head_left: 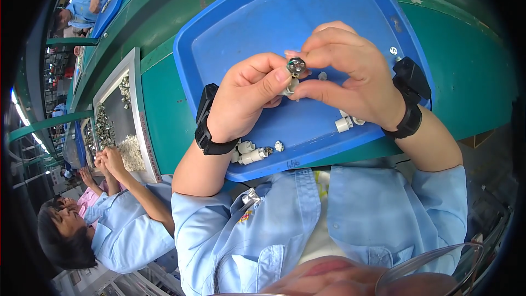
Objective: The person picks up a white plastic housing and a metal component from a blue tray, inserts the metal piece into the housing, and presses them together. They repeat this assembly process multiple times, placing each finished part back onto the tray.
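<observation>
Over a blue tray [241, 33], my two hands meet around a small round part [296, 66] with a dark, shiny face and several light spots on it. My left hand [249, 90] pinches this part between thumb and fingers. From the other side, my right hand [353, 71] closes its thumb and forefinger around the same part. A white plastic piece [290, 85] shows just below the round face, between the fingers; whether the two are joined I cannot tell. Both wrists wear black straps, the right one with a black box [411, 77].
White cylindrical parts [253, 156] lie at the tray's near left, others [344, 124] at its near right. Small pieces [393, 51] lie by the right rim. On the green bench at left, a metal-framed tray [139, 104] holds piled parts, where a co-worker's hands [109, 161] work.
</observation>
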`<act>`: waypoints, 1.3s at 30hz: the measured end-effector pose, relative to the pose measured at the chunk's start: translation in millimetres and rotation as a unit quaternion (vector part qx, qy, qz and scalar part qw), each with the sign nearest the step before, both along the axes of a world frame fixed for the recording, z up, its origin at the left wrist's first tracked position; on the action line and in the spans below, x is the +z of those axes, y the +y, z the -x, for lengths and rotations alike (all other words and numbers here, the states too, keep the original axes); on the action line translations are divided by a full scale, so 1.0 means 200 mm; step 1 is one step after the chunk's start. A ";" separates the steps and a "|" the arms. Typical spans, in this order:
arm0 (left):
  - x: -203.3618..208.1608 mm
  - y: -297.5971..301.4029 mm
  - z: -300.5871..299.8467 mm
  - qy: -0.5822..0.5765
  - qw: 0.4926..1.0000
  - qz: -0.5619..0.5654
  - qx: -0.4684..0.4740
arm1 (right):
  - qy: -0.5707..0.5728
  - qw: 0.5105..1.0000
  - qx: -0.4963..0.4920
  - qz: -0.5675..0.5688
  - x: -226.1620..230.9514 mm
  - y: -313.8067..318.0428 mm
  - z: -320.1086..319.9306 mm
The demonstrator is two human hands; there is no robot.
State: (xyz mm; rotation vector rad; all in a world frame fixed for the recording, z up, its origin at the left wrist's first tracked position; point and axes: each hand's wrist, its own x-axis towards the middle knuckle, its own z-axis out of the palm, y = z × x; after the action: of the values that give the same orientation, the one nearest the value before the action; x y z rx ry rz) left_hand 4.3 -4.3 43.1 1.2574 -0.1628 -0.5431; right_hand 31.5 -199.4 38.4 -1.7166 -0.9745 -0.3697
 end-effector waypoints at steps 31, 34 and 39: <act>0.01 -0.02 0.00 -0.411 0.844 -0.329 0.099 | -0.080 0.992 -0.054 0.085 0.01 -0.02 0.00; 0.00 -0.02 0.00 -0.415 0.842 -0.329 0.106 | -0.010 0.998 -0.020 0.067 0.01 -0.02 -0.01; 0.00 -0.03 0.00 -0.402 0.852 -0.318 0.111 | 0.018 0.998 -0.011 0.061 0.02 -0.02 -0.01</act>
State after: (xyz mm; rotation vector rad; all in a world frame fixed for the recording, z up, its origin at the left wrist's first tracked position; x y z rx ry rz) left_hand 3.5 -9.7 42.6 2.0782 -0.5629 0.1994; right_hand 32.5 -204.4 42.0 -1.8391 -0.9698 -0.2974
